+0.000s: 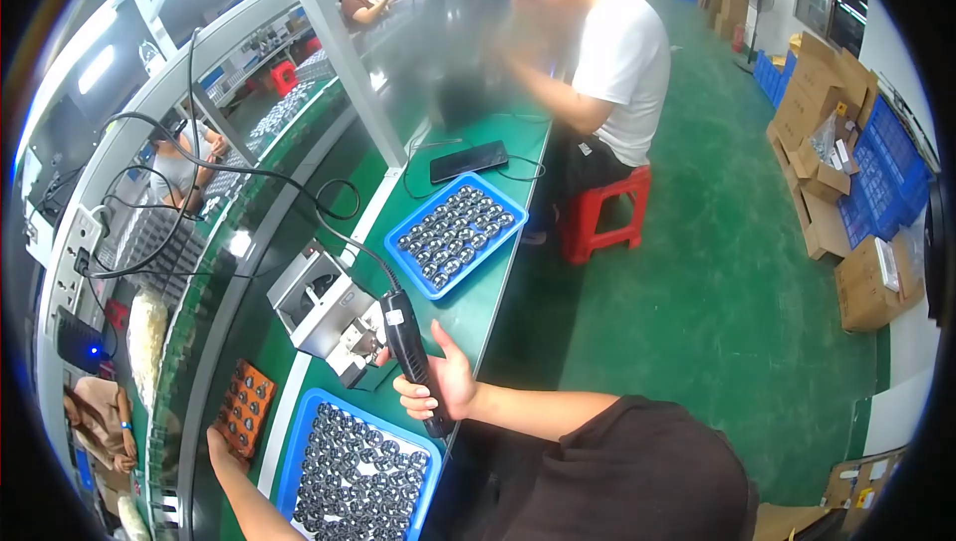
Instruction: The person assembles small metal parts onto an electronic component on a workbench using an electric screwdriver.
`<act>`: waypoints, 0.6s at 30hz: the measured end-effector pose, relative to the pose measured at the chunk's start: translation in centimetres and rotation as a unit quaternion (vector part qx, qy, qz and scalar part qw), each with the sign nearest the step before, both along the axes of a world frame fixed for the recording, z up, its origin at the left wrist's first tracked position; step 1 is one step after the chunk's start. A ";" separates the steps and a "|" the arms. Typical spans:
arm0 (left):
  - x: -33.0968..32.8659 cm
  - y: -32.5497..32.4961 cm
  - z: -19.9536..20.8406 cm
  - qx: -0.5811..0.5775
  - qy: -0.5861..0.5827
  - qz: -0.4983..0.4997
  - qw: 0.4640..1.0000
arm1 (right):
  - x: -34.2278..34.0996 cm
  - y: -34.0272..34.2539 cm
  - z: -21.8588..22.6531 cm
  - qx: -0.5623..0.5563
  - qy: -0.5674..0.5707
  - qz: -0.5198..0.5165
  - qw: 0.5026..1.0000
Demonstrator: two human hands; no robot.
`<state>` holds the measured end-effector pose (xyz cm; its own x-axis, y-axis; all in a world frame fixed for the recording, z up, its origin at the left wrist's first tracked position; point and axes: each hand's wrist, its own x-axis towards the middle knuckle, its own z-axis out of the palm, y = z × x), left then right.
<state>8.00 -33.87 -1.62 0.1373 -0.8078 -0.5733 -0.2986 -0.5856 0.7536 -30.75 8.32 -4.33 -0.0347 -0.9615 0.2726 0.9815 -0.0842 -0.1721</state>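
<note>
My right hand [443,387] is wrapped around a black electric screwdriver [405,342], its thumb raised along the near side. The screwdriver's cord leaves its upper end. Just left of it stands a grey metal fixture [324,307] with a small clamp-like part at its lower end. At the lower left my left hand [225,449] grips the near end of an orange tray [261,394] with several dark round pieces in it; some of its fingers are hidden. Between my arms a blue tray [430,461] holds many shiny round metal parts.
Another blue tray [438,287] of shiny round parts lies farther up the green bench, below a black phone [468,161]. A co-worker in a white shirt [622,58] sits on a red stool [607,213]. A metal post [344,53] and cords rise along the conveyor. Cardboard boxes [812,103] line the right wall.
</note>
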 end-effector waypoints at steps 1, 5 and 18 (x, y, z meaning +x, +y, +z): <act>-0.1 -0.3 -0.5 0.002 -0.001 0.000 1.000 | 0.0 0.0 0.0 0.002 -0.001 0.000 1.000; 0.0 -0.4 -2.1 -0.060 0.093 -0.030 0.993 | -0.2 -0.1 -0.3 0.005 -0.001 -0.009 1.000; 2.5 5.9 2.4 -0.206 0.276 -0.078 0.936 | -0.6 -0.2 -0.3 0.057 0.024 -0.012 0.998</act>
